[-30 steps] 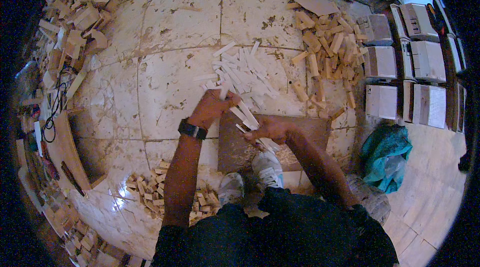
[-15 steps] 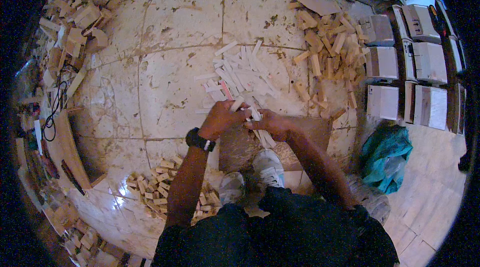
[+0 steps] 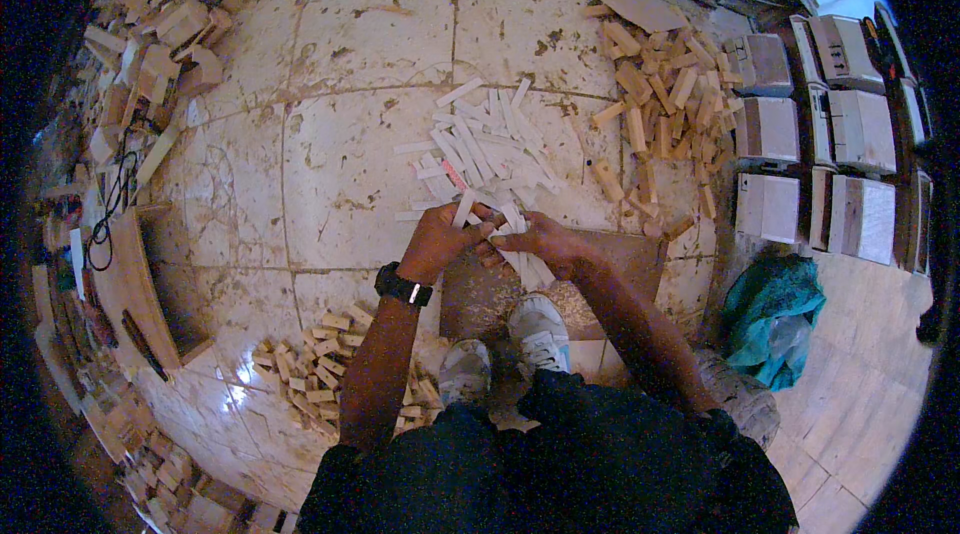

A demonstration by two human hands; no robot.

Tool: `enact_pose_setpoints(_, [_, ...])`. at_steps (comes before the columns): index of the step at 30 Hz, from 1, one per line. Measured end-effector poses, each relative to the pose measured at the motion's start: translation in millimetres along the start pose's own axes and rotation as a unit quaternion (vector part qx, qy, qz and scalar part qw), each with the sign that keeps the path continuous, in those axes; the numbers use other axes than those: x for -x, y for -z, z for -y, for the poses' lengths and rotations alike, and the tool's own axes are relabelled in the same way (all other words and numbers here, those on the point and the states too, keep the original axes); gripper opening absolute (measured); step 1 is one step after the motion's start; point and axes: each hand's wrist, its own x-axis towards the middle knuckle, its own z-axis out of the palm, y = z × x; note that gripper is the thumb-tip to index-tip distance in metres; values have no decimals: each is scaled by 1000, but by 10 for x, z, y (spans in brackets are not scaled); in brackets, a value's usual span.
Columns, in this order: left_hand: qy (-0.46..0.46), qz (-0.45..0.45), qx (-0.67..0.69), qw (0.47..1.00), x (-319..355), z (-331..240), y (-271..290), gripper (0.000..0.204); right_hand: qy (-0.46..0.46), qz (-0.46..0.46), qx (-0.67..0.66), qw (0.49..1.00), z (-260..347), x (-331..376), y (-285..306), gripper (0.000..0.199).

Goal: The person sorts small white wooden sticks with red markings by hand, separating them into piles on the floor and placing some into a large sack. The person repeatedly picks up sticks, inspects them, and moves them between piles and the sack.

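Note:
My left hand [image 3: 446, 240], with a black watch on the wrist, is closed around a short pale wooden strip [image 3: 464, 207] that sticks up past the fingers. Close beside it, my right hand [image 3: 548, 245] grips several pale wooden strips [image 3: 534, 272], which fan out above and below the fingers. The fingertips of both hands nearly meet; whether they touch is hard to make out. Just beyond the hands, a loose heap of similar pale strips [image 3: 470, 149] lies on the tiled floor. Beneath the hands and forearms is a brown board [image 3: 610, 279] sprinkled with wood shavings.
Wood blocks are heaped at right [image 3: 660, 99], at far left [image 3: 180, 24] and near my left forearm [image 3: 320, 366]. Light-coloured boxy pieces [image 3: 768, 129] stand in rows at right, above a green plastic bag [image 3: 775, 319]. An open wooden box [image 3: 145, 284] sits at left. My shoes [image 3: 538, 329] rest by the board.
The strip in my left hand has turned more upright and shifted a little left. The strips in my right hand are spread differently. The view has moved slightly.

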Motion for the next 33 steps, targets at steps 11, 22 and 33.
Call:
enact_pose_setpoints(11, [54,-125,-68,988,-2,-40,169,20,-70,-53,46,995,76,123,35,38])
enact_pose_setpoints(22, [-46,-143,-170,974,-175,-69,294,22,-34,-70,34,996,73,139,180,29])
enact_pose_setpoints(33, [-9,-115,-138,984,-161,-93,113,28,-4,-94,-58,994,-20,23,180,24])
